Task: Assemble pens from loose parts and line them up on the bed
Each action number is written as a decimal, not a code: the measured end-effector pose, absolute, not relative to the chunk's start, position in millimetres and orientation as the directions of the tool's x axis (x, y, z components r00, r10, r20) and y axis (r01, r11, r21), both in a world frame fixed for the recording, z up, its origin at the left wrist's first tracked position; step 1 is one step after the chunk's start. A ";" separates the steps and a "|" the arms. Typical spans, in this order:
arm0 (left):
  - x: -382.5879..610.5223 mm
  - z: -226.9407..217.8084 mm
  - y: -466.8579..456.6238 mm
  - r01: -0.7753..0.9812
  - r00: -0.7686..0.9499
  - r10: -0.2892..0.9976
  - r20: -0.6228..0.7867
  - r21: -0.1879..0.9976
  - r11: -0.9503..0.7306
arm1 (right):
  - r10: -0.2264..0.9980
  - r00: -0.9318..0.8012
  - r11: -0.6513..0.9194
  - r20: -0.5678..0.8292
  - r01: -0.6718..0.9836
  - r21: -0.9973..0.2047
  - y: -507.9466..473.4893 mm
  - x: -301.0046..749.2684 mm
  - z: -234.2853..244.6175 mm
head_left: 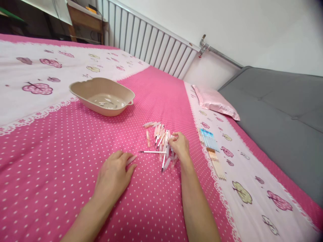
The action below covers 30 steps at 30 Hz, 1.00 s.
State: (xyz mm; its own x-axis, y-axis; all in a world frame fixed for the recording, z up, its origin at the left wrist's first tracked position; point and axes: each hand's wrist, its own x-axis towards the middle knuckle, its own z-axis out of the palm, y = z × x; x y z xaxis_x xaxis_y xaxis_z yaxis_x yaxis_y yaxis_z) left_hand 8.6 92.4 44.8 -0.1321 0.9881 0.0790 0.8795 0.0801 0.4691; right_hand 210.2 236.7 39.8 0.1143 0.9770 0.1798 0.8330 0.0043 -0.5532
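Resting low over the dotted pink bedspread, my left hand (113, 173) has a translucent pink pen barrel (131, 159) at its fingertips. My right hand (181, 145) reaches into a loose pile of pen parts, its thumb and fingers closed at a pale pink piece (169, 134); the grip itself is partly hidden. The pile holds several pink pen barrels (148, 138) and thin white refills with dark tips. One white refill (152, 152) lies crosswise between my hands, pointing left. Another refill (164, 162) slants toward me at the pile's near end.
A beige plastic basin (101, 109) with several small white and grey pieces inside stands at the upper left. Right of my hands lie rows of blue pens (210, 139) and peach pens (217, 164). Farther off are a pink pillow (215, 102), grey headboard (275, 101) and radiator (148, 40).
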 end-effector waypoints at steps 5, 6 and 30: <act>8.6 44.5 92.4 0.881 -0.133 0.988 0.081 0.467 0.081 | 0.974 0.115 0.014 0.196 0.829 -0.559 237.0 209.2 40.6; 8.6 44.5 92.4 0.882 -0.133 0.988 0.078 0.465 0.082 | 0.974 0.090 0.043 0.210 0.830 -0.557 237.1 208.5 41.0; 9.2 44.6 93.5 0.888 -0.136 0.988 0.068 0.450 0.091 | 0.961 -0.233 0.278 0.153 0.803 -0.527 249.5 213.1 19.3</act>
